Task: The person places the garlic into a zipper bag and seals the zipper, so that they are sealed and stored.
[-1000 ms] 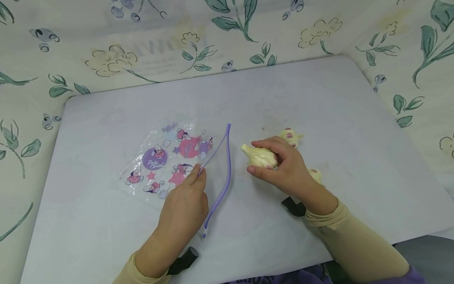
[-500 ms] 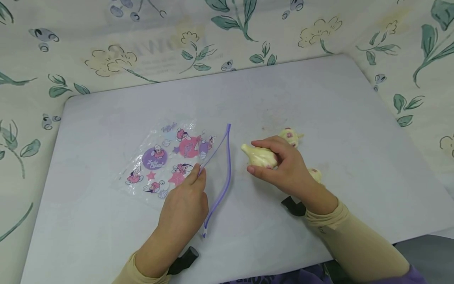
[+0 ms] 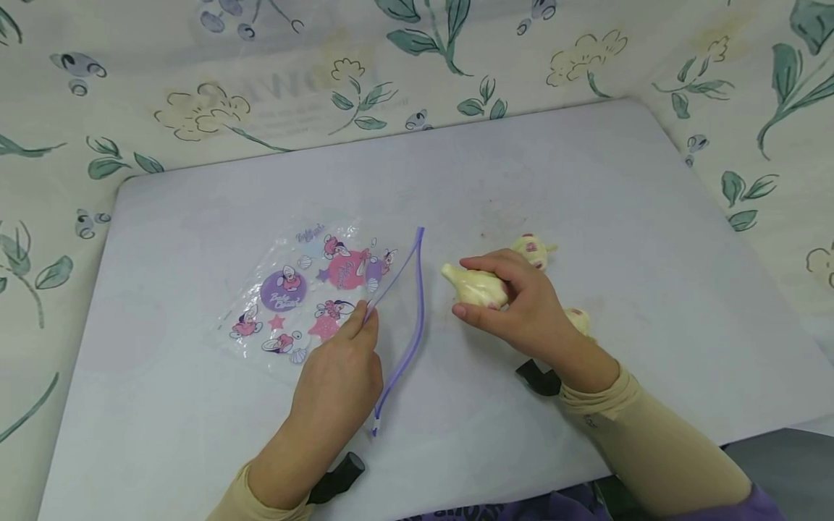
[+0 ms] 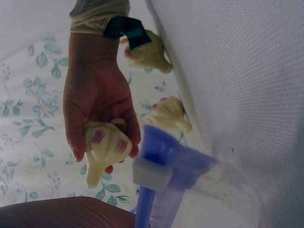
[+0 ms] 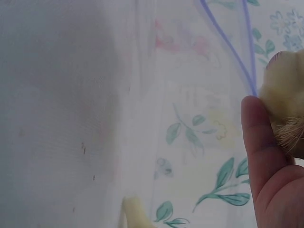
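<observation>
In the head view my left hand (image 3: pixel 339 376) pinches the purple-edged mouth of a clear printed zip bag (image 3: pixel 284 291), which lies flat. The mouth is spread apart, its purple zip strip (image 3: pixel 419 318) bowed to the right. A white slider (image 4: pixel 151 173) shows large in the left wrist view. My right hand (image 3: pixel 528 311) grips a garlic bulb (image 3: pixel 478 287) between thumb and fingers, stem pointing left at the bag opening and apart from it. In the right wrist view the root tuft of this bulb (image 5: pixel 285 90) is visible. The bag looks flat.
Behind my right hand lies a second garlic bulb (image 3: pixel 531 251). Another garlic bulb (image 3: pixel 578 320) is partly hidden by my right wrist. Black straps (image 3: pixel 539 378) sit at both wrists. A floral cloth (image 3: pixel 456 58) rises behind the white table (image 3: pixel 260 181), with small specks on it.
</observation>
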`<state>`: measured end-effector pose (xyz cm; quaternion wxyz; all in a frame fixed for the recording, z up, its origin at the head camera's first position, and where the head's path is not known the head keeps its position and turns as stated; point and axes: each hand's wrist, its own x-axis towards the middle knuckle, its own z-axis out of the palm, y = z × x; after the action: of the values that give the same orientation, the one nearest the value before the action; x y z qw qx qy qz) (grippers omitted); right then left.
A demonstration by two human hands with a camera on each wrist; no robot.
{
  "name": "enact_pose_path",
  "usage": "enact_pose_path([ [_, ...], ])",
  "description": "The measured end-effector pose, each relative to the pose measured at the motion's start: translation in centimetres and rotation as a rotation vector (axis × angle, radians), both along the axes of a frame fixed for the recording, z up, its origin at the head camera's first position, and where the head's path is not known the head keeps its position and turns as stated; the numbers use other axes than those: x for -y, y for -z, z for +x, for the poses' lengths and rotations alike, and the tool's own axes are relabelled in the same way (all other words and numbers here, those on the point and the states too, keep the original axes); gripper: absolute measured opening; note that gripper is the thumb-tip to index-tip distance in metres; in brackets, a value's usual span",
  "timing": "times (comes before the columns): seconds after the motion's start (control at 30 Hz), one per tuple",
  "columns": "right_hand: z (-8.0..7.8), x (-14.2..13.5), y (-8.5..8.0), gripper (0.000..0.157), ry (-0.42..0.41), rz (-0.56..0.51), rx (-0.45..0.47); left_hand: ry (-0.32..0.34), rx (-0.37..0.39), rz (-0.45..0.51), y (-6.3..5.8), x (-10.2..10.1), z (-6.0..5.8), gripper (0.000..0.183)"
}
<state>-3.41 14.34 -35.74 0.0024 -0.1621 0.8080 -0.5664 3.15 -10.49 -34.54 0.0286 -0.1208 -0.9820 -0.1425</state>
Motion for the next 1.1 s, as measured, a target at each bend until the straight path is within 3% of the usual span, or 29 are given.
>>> enact_pose_path([
  [1.1, -0.04, -0.07, -0.08, 0.055, 0.004, 0.006, 0.015, 0.005, -0.006, 0.006, 0.09, 0.04, 0.0, 0.046],
])
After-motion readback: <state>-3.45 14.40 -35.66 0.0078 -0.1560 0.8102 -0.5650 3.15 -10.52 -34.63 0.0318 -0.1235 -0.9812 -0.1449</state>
